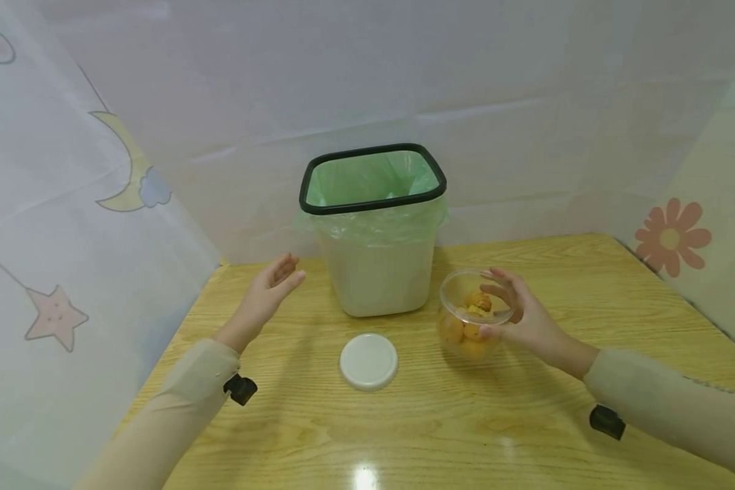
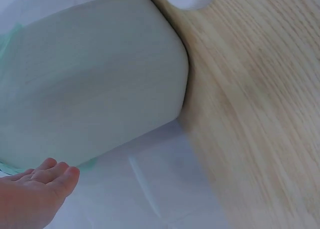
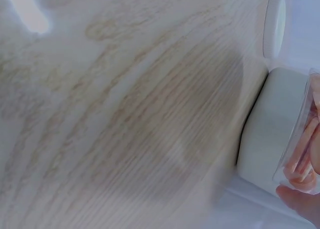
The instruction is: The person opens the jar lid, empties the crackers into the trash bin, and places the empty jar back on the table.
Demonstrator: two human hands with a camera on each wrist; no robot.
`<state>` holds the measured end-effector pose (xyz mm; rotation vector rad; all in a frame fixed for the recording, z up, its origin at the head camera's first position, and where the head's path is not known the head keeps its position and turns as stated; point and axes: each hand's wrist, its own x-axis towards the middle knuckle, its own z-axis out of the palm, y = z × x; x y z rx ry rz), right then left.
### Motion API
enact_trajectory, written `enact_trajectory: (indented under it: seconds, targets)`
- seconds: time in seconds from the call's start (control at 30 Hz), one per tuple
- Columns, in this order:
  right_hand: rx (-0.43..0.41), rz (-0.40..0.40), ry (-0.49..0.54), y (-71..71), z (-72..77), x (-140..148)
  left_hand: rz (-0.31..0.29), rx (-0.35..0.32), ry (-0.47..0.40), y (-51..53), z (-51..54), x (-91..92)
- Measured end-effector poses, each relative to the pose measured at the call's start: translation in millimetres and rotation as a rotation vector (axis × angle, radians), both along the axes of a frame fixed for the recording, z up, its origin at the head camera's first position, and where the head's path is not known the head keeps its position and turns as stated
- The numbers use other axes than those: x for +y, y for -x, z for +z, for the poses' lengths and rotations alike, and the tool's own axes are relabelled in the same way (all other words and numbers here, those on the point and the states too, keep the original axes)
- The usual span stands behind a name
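Observation:
Fingers and thumb of my right hand [image 1: 529, 327] grip a clear round jar [image 1: 474, 321] near its rim. Orange-yellow pieces [image 1: 473, 331] lie inside it; whether its base touches the table is unclear. In the right wrist view, the jar [image 3: 286, 161] is cut off by the edge, with part of the hand [image 3: 302, 204] around it. My left hand [image 1: 260, 299] is raised left of the bin, holding nothing, fingers relaxed; the left wrist view shows it [image 2: 35, 196] too. A white round lid [image 1: 369, 361] lies flat between both hands, in front of the bin.
A pale bin [image 1: 380, 272] with a black rim and green liner stands at the back middle of the wooden table [image 1: 318, 435]. Behind it hangs a light sheet [image 1: 496, 156]; printed sheets flank the table on both sides.

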<state>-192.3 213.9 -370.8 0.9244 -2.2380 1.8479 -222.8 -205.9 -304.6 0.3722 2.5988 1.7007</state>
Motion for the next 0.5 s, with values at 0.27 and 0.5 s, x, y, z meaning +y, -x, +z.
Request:
enact_trajectory:
  seconds: [0.27, 0.5]
  targets:
    - [-0.014, -0.021, -0.031, -1.6, 9.6, 3, -0.005, 0.006, -0.056, 1.2, 12.2, 1.0]
    - [0.005, -0.026, -0.004, 0.9, 16.1, 5, 0.023, 0.023, -0.135, 3.2, 19.8, 1.0]
